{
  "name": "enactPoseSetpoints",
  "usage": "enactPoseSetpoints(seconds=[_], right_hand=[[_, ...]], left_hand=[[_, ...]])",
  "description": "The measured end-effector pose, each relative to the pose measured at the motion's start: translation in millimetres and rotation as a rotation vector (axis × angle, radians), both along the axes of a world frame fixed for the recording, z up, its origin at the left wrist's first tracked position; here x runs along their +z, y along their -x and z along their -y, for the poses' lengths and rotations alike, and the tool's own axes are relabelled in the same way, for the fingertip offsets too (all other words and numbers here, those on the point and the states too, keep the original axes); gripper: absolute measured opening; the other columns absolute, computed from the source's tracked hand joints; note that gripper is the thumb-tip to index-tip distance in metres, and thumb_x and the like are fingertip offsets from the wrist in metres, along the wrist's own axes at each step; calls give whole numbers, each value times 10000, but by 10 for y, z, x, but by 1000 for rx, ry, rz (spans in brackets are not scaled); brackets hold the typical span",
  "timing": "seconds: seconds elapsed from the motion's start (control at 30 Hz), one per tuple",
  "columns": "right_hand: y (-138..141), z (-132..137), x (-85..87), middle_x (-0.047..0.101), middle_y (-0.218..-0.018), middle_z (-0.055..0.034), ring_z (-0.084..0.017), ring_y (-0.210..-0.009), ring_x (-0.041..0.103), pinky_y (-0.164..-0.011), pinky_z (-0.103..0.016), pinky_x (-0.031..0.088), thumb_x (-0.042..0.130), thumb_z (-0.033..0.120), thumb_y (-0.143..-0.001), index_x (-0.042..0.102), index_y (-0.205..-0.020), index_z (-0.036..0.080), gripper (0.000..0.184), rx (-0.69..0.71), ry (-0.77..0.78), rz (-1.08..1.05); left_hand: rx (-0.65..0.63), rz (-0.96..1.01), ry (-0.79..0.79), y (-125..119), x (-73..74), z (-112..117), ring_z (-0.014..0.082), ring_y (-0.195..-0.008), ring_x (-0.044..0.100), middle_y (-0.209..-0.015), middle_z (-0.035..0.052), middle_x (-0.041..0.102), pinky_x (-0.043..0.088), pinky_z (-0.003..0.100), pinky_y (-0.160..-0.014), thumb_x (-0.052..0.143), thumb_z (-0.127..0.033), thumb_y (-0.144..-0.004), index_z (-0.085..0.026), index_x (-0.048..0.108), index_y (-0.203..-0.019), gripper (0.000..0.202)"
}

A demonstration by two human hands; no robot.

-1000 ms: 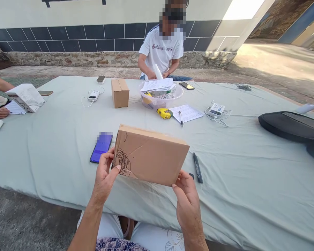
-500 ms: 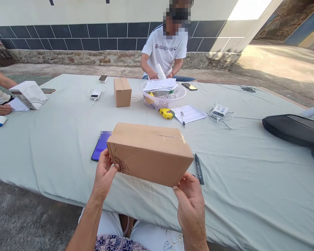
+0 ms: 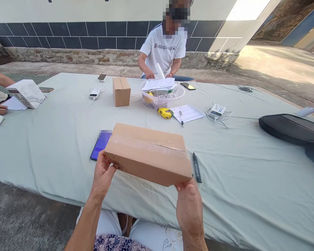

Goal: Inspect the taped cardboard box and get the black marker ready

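Beneath the cardboard box (image 3: 149,157) spreads the cloth-covered surface (image 3: 54,139). You hold the box tilted, left hand (image 3: 103,174) clasping its left end, right hand (image 3: 189,205) closed on its lower right corner. A phone (image 3: 98,151) lies left of it, a marker (image 3: 197,167) right.

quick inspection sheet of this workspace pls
surface: wrinkled pale green cloth
things in hand: taped cardboard box, held off the cloth, tilted
clutter: phone and marker near it; small box, clear bowl of papers, tape measure, form, black bag farther off
hands: left hand on box's left end, right hand under its right corner
cables: white cable by power bank, more round a small device
surroundings: seated person opposite, dark-tiled wall
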State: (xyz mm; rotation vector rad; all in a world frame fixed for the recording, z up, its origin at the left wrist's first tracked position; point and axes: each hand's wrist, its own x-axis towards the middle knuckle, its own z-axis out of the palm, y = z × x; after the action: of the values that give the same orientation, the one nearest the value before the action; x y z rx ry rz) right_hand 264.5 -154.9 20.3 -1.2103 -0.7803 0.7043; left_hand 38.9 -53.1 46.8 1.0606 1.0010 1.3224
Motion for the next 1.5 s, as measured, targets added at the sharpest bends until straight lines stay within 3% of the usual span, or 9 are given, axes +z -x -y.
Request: enactPoseSetpoints(seconds=[0.23, 0.47, 0.67, 0.77, 0.87, 0.97, 1.1, 1.23, 1.5], right_hand=[[-42, -1, -83, 719, -1019, -79, -315, -1118, 639, -942, -456, 494, 533, 741, -940, 720, -946, 268, 509, -23, -4, -62], [-67, -9, -47, 714, -1127, -73, -304, -1164, 625, -969, -445, 482, 562, 738, -924, 732, -1016, 301, 478, -22, -2, -119], [-62, -15, -44, 699, -1245, -81, -327, -1192, 626, -1005, -477, 478, 586, 764, -892, 725, -1141, 308, 538, 1, 11, -173], [-69, -14, -57, 704, -1236, -84, -338, -1199, 624, -1018, -492, 474, 605, 778, -871, 715, -1138, 301, 558, -9, 10, -168], [-75, -11, -73, 707, -1227, -98, -352, -1200, 619, -1024, -508, 474, 620, 801, -845, 707, -1149, 283, 607, -4, 34, -124], [-72, -5, -102, 698, -1257, -116, -370, -1237, 599, -1007, -508, 491, 644, 827, -808, 698, -1178, 268, 673, 6, 62, -95], [-72, 0, -130, 666, -1352, -126, -384, -1316, 554, -993, -495, 511, 683, 822, -784, 684, -1236, 271, 712, 39, 76, -86], [-85, 15, -108, 646, -1393, -139, -390, -1355, 530, -975, -480, 529, 666, 820, -802, 684, -1272, 267, 726, 56, 93, -84], [-74, 24, -75, 663, -1362, -146, -382, -1371, 531, -967, -469, 542, 637, 810, -839, 679, -1277, 260, 705, 59, 78, -84]], left_hand=[[-41, 16, -36, 30, -45, -1, 167, -985, 576, -1108, 14, 640, 486, 256, -807, 740, -202, -809, -278, 624, -1169, 386], [-150, 56, -96, 106, -59, -4, 198, -1048, 587, -1161, 30, 656, 483, 296, -888, 772, -382, -870, -298, 646, -1171, 337], [-192, 122, -167, 151, -42, 4, 308, -1208, 583, -1325, 78, 644, 492, 399, -973, 675, -750, -836, -311, 654, -1268, 616], [-200, 128, -128, 159, -66, 7, 371, -1382, 498, -1487, 76, 575, 471, 454, -1072, 630, -886, -758, -360, 587, -1426, 852], [-229, 131, -115, 167, -130, 4, 405, -1513, 382, -1614, 82, 493, 406, 482, -1176, 579, -935, -738, -339, 544, -1508, 974], [-215, 137, -100, 167, -164, 2, 406, -1527, 394, -1615, 101, 512, 371, 507, -1216, 573, -896, -790, -316, 505, -1545, 955], [-140, 94, -47, 158, -98, 16, 384, -1535, 405, -1613, 99, 521, 341, 520, -1246, 631, -730, -890, -314, 432, -1591, 838], [-127, 65, -44, 163, -35, 36, 384, -1565, 354, -1644, 80, 483, 320, 524, -1264, 654, -675, -896, -321, 455, -1576, 792], [-121, 68, -32, 170, -48, 30, 395, -1549, 375, -1624, 81, 509, 332, 541, -1255, 681, -619, -885, -307, 519, -1531, 735]])
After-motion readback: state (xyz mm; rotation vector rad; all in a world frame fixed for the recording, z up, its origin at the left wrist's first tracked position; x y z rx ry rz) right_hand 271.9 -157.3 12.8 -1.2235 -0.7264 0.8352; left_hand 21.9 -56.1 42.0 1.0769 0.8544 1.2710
